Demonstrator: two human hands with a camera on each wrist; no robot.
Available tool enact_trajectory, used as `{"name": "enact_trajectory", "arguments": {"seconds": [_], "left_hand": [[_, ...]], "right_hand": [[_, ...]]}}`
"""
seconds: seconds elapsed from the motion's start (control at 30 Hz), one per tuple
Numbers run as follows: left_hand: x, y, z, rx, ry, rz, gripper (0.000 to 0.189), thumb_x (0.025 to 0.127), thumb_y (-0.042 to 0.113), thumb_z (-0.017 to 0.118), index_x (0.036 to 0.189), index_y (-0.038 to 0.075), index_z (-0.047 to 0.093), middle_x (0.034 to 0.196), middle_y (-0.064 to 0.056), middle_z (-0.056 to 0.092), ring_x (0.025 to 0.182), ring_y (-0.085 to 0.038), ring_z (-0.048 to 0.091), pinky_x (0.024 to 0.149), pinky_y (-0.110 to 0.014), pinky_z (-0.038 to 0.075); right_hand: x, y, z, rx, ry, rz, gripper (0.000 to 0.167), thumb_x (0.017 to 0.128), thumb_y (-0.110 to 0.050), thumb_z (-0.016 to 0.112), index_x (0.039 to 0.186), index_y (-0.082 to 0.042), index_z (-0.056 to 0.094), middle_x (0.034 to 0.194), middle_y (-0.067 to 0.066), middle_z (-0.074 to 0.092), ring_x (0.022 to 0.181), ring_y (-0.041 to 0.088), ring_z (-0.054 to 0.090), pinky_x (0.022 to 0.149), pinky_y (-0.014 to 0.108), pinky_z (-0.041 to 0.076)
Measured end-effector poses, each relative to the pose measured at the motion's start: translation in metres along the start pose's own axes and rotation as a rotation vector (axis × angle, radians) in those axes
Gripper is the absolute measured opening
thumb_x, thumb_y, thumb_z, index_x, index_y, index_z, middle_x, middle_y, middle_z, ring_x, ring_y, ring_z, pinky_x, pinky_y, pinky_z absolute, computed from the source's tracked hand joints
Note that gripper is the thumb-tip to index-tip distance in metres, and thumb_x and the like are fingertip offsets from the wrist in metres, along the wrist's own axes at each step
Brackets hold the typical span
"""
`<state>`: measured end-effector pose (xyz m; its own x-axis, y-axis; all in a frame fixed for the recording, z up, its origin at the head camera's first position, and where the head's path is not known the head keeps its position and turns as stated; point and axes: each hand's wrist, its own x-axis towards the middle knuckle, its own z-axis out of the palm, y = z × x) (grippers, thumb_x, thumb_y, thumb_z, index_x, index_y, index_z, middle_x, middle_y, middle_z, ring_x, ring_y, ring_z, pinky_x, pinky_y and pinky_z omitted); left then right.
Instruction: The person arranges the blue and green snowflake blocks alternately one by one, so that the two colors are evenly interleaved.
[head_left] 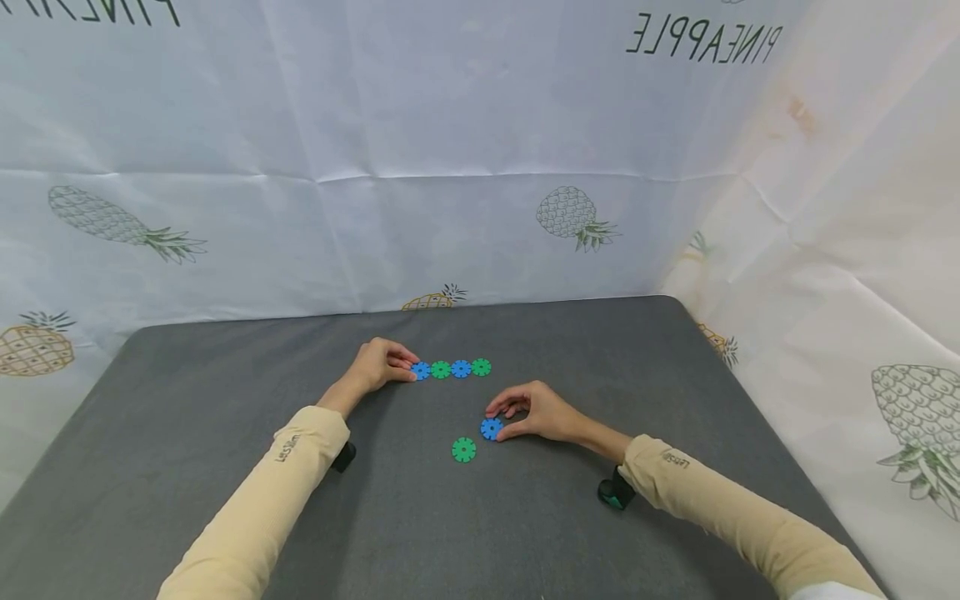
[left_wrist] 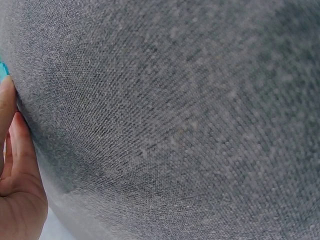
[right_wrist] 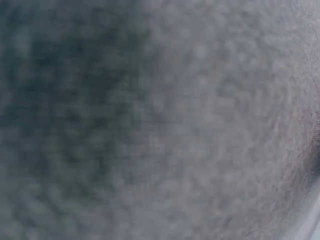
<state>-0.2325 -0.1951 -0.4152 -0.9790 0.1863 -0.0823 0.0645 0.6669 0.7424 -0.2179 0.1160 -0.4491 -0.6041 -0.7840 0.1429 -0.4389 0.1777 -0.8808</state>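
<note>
In the head view, four notched plastic discs lie in a row that alternates blue and green. My left hand [head_left: 377,364] pinches the blue notched disc [head_left: 421,371] at the row's left end; to its right come a green disc [head_left: 441,369], another blue one [head_left: 461,368] and a green end disc [head_left: 482,367]. Nearer to me, the thumb and a finger of my right hand [head_left: 546,412] hold a separate blue notched disc [head_left: 491,429] by its edges. A loose green disc [head_left: 464,450] lies just left of it. The left wrist view catches my left fingers at its edge.
A dark grey cloth covers the table [head_left: 420,525], whose far edge meets a white pineapple-print curtain [head_left: 450,242]. More of this fabric hangs at the right. Black wrist devices [head_left: 617,492] sit under both sleeves. Only blurred grey cloth [right_wrist: 225,125] fills most of the right wrist view.
</note>
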Motion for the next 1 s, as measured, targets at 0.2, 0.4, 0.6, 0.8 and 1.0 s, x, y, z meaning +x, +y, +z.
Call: {"name": "enact_trajectory", "arguments": {"seconds": [0.2, 0.4, 0.6, 0.8, 1.0], "left_hand": [[0.0, -0.001, -0.001, -0.001, 0.005, 0.006, 0.022, 0.081, 0.003, 0.076, 0.101, -0.005, 0.072, 0.088, -0.013, 0.072, 0.084, -0.024, 0.068, 0.078, -0.035, 0.055], [0.001, -0.002, 0.001, 0.011, 0.008, 0.001, 0.023, 0.081, 0.004, 0.076, 0.101, -0.004, 0.073, 0.089, -0.013, 0.072, 0.085, -0.023, 0.069, 0.077, -0.035, 0.055], [0.002, -0.002, 0.003, 0.018, 0.015, -0.028, 0.023, 0.08, 0.005, 0.077, 0.101, -0.002, 0.073, 0.089, -0.011, 0.073, 0.084, -0.021, 0.068, 0.077, -0.035, 0.055], [0.001, -0.001, 0.004, 0.018, 0.014, -0.032, 0.023, 0.08, 0.005, 0.077, 0.101, -0.003, 0.073, 0.089, -0.011, 0.073, 0.084, -0.021, 0.068, 0.077, -0.034, 0.055], [0.001, 0.0, 0.003, 0.017, 0.009, -0.024, 0.022, 0.081, 0.005, 0.076, 0.101, -0.003, 0.073, 0.089, -0.012, 0.073, 0.085, -0.021, 0.068, 0.078, -0.035, 0.055]], "right_hand": [[-0.005, 0.001, -0.006, 0.149, 0.032, 0.054, 0.036, 0.077, 0.001, 0.078, 0.111, 0.005, 0.066, 0.107, 0.018, 0.068, 0.095, 0.022, 0.067, 0.081, 0.034, 0.055], [-0.012, 0.006, -0.009, 0.226, 0.051, 0.078, 0.039, 0.076, 0.003, 0.077, 0.113, 0.009, 0.064, 0.109, 0.023, 0.067, 0.094, 0.022, 0.068, 0.082, 0.036, 0.055], [-0.018, 0.005, -0.01, 0.305, 0.125, 0.168, 0.041, 0.077, 0.002, 0.077, 0.115, 0.009, 0.064, 0.111, 0.023, 0.067, 0.095, 0.021, 0.068, 0.082, 0.036, 0.055], [-0.02, 0.003, -0.011, 0.358, 0.195, 0.226, 0.045, 0.077, 0.001, 0.077, 0.118, 0.011, 0.062, 0.112, 0.022, 0.066, 0.098, 0.021, 0.067, 0.084, 0.036, 0.055], [-0.02, 0.004, -0.013, 0.371, 0.234, 0.244, 0.047, 0.076, 0.001, 0.078, 0.119, 0.011, 0.061, 0.112, 0.019, 0.068, 0.097, 0.017, 0.068, 0.084, 0.035, 0.054]]}}
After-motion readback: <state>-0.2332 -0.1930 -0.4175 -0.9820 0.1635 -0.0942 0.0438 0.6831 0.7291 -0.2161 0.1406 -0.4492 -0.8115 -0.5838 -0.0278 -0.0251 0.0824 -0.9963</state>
